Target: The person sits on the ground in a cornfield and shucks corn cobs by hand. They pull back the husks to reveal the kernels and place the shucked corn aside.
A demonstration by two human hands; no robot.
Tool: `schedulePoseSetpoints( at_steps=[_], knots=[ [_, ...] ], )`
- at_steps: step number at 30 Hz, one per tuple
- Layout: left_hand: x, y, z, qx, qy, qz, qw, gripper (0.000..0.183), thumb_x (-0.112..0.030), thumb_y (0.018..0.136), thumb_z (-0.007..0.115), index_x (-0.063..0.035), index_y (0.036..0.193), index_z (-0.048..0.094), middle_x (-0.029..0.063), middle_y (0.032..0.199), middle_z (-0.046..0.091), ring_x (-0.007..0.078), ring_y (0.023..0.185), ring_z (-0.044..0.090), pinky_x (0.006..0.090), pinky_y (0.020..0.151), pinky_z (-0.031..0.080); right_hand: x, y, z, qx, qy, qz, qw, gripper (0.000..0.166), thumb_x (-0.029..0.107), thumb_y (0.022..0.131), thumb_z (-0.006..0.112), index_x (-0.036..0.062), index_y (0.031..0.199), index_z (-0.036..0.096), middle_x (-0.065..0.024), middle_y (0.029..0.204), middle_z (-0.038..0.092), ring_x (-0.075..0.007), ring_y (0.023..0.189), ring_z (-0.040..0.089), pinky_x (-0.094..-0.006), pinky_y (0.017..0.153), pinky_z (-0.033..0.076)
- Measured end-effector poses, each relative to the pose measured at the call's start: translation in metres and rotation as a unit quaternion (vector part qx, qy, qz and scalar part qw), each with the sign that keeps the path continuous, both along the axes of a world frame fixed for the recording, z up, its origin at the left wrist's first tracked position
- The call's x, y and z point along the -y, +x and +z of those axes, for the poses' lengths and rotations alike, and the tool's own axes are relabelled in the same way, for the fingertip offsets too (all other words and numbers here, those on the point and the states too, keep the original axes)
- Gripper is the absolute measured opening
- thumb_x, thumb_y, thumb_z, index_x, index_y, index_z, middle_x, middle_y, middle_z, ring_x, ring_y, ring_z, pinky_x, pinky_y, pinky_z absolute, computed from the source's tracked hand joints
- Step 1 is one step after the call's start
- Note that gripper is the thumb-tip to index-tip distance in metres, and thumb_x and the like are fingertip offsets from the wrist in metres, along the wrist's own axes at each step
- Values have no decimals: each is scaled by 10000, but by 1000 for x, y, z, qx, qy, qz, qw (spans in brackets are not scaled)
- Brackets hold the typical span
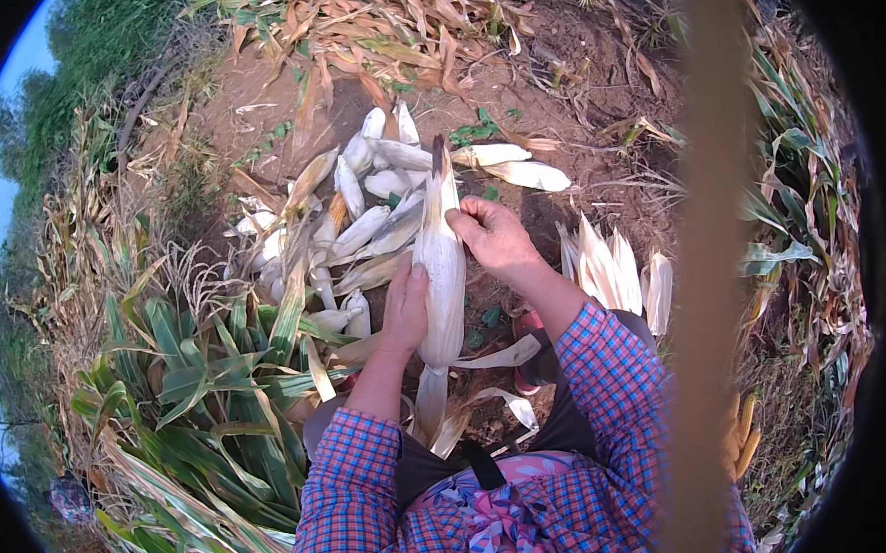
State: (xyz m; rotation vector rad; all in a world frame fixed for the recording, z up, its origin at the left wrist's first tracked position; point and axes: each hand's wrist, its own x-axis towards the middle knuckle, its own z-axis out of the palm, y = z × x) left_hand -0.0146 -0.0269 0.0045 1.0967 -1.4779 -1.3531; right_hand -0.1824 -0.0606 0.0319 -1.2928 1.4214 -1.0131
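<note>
An ear of corn in its pale dry husk (444, 291) stands nearly upright in the picture between my hands, its dark, withered tip pointing away from me. My left hand (406, 308) grips the husk along its left side, thumb laid on the front. Higher up, my right hand (494, 233) pinches the husk's right edge near the tip between thumb and fingers. Loose husk leaves hang below the ear's base, between my knees. Just beyond lies a heap of unhusked corn ears (367, 231); a strip of yellow kernels (338, 211) shows on one.
Pulled-off husks (609, 269) stand by my right knee. Bare yellow cobs (743, 437) lie at lower right. Green corn stalks (217, 368) spread on the left, dry leaves (373, 27) at the far side. A blurred brown strip (709, 265) crosses the view on the right.
</note>
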Motion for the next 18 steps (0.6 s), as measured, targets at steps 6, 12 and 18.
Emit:
schedulePoseSetpoints(
  at_steps=[6,12,18],
  knots=[
    [-1,0,7,-10,24,-69,997,493,-306,957,273,32,1271,444,140,1174,550,208,1066,518,317,947,371,0,-2,-4,221,2,26,975,267,247,935,486,24,1014,609,24,812,611,-58,727,530,-234,681,443],
    [0,3,6,1,8,-94,996,498,-317,947,310,33,1272,451,134,1176,559,197,1065,513,308,949,366,-6,-14,7,266,113,24,957,243,260,954,476,58,1001,602,45,788,597,-53,642,520,-217,587,425],
    [2,11,-3,18,-21,-88,996,484,-311,923,371,36,1244,478,139,1111,591,198,1020,531,299,927,377,-16,-4,15,314,189,-40,929,266,340,941,471,102,920,589,8,799,565,-77,658,493,-237,570,398]
  ],
)
